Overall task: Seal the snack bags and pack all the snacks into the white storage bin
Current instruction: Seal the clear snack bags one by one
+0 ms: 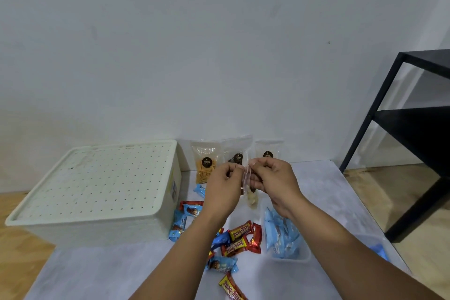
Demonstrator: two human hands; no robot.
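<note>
I hold a small clear zip pouch [248,181] up in front of me, above the worktop [102,273], with both hands pinched on its top edge. My left hand [222,186] has thumb and fingertips clamped on the left end of the strip, and my right hand [274,181] is clamped on the right end, with its lower fingers curled behind the pouch. The pouch hangs straight down from the 2 grips, its long axis upright, pale chips settled at the bottom. The seal strip runs across between my fingertips, so the pressing, I judge, has to travel sideways along it, and both hands are equally near.

The white storage bin [97,190] sits to my left with its perforated lid on, so it must be opened before packing. 3 more labelled pouches [205,162] lean on the wall behind my hands; my knuckles cover the lower parts of 2, and I cannot tell whether they are sealed. Red and blue wrapped bars [237,242] lie loose below my wrists, and a clear tub of blue packets [283,236] sits under my right forearm. Whether my pouch's strip is closed yet is too small to make out.
</note>
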